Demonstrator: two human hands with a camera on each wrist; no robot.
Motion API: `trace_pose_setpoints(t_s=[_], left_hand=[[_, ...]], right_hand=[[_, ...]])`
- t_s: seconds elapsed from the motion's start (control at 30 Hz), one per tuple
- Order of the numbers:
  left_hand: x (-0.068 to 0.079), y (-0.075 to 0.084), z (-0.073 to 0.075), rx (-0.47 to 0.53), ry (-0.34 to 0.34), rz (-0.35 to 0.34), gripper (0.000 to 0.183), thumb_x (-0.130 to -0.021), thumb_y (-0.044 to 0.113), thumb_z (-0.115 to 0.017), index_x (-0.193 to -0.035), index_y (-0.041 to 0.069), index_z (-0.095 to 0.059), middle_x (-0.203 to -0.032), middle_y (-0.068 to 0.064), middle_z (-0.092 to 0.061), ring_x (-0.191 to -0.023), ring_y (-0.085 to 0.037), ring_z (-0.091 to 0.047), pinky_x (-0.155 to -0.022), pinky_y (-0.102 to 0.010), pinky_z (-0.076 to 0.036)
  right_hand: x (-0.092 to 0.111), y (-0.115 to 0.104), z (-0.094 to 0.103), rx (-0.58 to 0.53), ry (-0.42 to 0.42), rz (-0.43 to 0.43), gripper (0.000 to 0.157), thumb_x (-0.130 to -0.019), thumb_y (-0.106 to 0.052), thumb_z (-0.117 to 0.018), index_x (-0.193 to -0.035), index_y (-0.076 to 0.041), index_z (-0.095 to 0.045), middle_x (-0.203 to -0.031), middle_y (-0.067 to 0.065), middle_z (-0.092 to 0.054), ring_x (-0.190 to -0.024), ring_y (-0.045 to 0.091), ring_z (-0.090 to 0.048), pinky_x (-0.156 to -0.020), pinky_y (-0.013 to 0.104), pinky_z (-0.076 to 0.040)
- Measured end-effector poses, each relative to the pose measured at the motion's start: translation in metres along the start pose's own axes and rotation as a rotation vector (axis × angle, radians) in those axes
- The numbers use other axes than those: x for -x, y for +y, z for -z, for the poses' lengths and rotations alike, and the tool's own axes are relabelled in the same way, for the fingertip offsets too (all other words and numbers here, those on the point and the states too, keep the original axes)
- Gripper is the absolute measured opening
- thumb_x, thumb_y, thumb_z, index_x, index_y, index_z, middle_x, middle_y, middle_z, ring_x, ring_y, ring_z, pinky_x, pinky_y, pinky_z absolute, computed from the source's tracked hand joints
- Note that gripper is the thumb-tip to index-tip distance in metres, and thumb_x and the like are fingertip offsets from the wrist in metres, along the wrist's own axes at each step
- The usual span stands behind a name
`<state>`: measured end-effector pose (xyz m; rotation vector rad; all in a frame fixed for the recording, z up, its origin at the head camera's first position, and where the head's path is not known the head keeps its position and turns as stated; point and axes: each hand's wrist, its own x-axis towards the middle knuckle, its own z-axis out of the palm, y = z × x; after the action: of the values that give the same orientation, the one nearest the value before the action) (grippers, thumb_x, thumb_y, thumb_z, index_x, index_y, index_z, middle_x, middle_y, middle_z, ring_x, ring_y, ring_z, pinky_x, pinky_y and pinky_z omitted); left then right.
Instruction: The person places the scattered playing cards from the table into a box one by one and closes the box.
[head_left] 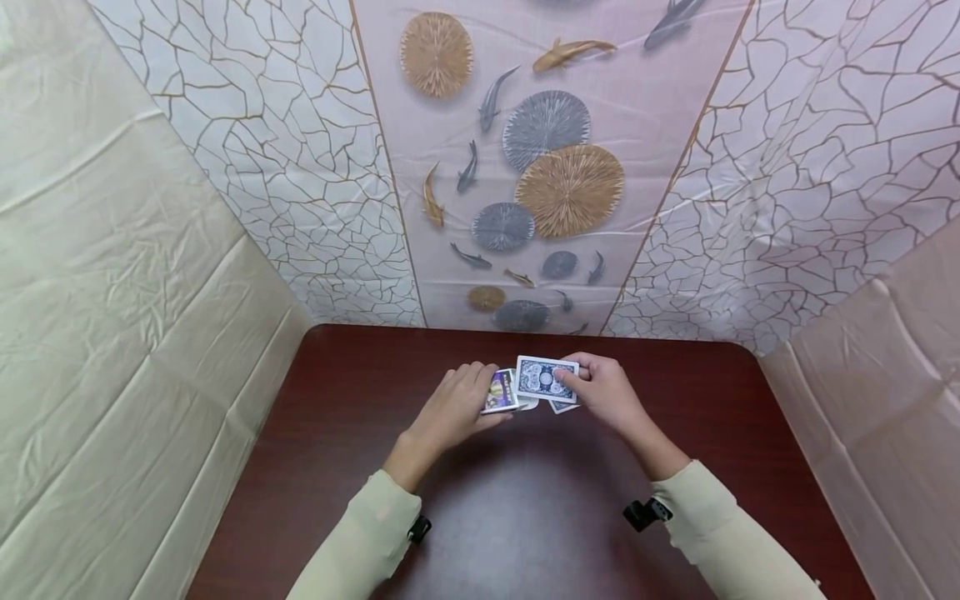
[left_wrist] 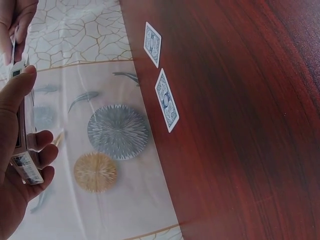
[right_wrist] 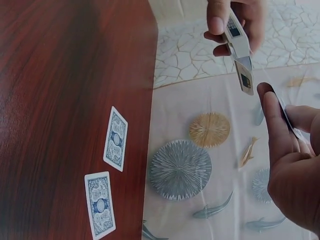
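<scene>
The left hand point(head_left: 459, 404) curls its fingers round the box point(head_left: 500, 392), apparently to leave its flap point(right_wrist: 245, 81) clear. Two cards point(right_wrist: 116, 139) lie back-up on the bench point(head_left: 495, 533) beneath. The right hand point(head_left: 606, 393), fingers nearly together, pinches another card point(head_left: 537, 379) by its right end, likely so most lies uncovered.

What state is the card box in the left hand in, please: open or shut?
The box is open: in the right wrist view, its flap sticks out beyond its end.
</scene>
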<state>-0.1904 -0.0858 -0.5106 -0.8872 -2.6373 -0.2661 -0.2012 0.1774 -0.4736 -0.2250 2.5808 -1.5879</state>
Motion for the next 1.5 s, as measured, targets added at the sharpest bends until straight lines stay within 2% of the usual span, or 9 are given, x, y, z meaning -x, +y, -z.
trace_pose_setpoints(t_s=[0.33, 0.57, 0.83, 1.07, 1.33, 1.5], left_hand=[[-0.001, 0.002, 0.000, -0.020, 0.018, -0.006, 0.075, -0.083, 0.056, -0.080, -0.129, 0.002, -0.057, -0.107, -0.008, -0.065, -0.092, -0.023, -0.061, -0.074, -0.036, -0.049], [-0.002, 0.002, -0.001, -0.014, 0.035, -0.012, 0.074, -0.082, 0.055, -0.081, -0.128, 0.002, -0.058, -0.106, -0.008, -0.065, -0.090, -0.023, -0.061, -0.073, -0.036, -0.048], [-0.001, 0.003, -0.002, -0.041, 0.034, -0.011, 0.075, -0.083, 0.057, -0.080, -0.128, 0.002, -0.057, -0.104, -0.007, -0.064, -0.089, -0.022, -0.060, -0.073, -0.036, -0.048], [-0.002, 0.003, -0.001, -0.029, 0.027, 0.002, 0.075, -0.085, 0.056, -0.079, -0.130, 0.001, -0.056, -0.107, -0.009, -0.065, -0.090, -0.024, -0.060, -0.075, -0.036, -0.049], [-0.003, 0.005, 0.000, -0.007, 0.046, -0.006, 0.074, -0.084, 0.054, -0.081, -0.129, 0.001, -0.056, -0.106, -0.009, -0.064, -0.090, -0.024, -0.060, -0.074, -0.036, -0.049], [-0.003, 0.005, 0.000, 0.000, 0.028, 0.002, 0.075, -0.085, 0.055, -0.079, -0.132, 0.001, -0.056, -0.109, -0.009, -0.065, -0.091, -0.023, -0.060, -0.075, -0.036, -0.049]], right_hand=[[-0.001, -0.001, -0.004, 0.052, 0.053, 0.004, 0.023, -0.098, -0.016, -0.071, -0.112, 0.002, -0.072, -0.080, 0.010, -0.075, -0.062, 0.009, -0.066, -0.054, 0.027, -0.054], [-0.001, -0.003, -0.005, 0.118, 0.004, 0.005, 0.021, -0.097, -0.017, -0.072, -0.110, -0.001, -0.074, -0.077, 0.005, -0.073, -0.063, 0.011, -0.062, -0.052, 0.024, -0.047], [-0.002, -0.003, -0.004, 0.130, -0.036, -0.014, 0.019, -0.097, -0.016, -0.072, -0.107, 0.000, -0.075, -0.070, 0.002, -0.070, -0.059, 0.010, -0.059, -0.049, 0.023, -0.043], [-0.002, -0.003, -0.001, 0.091, -0.066, -0.046, 0.020, -0.098, -0.015, -0.070, -0.109, 0.001, -0.074, -0.073, 0.004, -0.072, -0.061, 0.009, -0.063, -0.050, 0.024, -0.046], [-0.009, 0.000, 0.004, -0.022, -0.160, -0.086, 0.024, -0.099, -0.011, -0.067, -0.111, 0.010, -0.070, -0.073, 0.002, -0.071, -0.063, 0.008, -0.067, -0.055, 0.025, -0.056], [-0.008, -0.001, 0.006, -0.064, -0.169, -0.113, 0.027, -0.100, -0.012, -0.067, -0.113, 0.011, -0.069, -0.077, 0.004, -0.073, -0.066, 0.009, -0.069, -0.058, 0.026, -0.058]])
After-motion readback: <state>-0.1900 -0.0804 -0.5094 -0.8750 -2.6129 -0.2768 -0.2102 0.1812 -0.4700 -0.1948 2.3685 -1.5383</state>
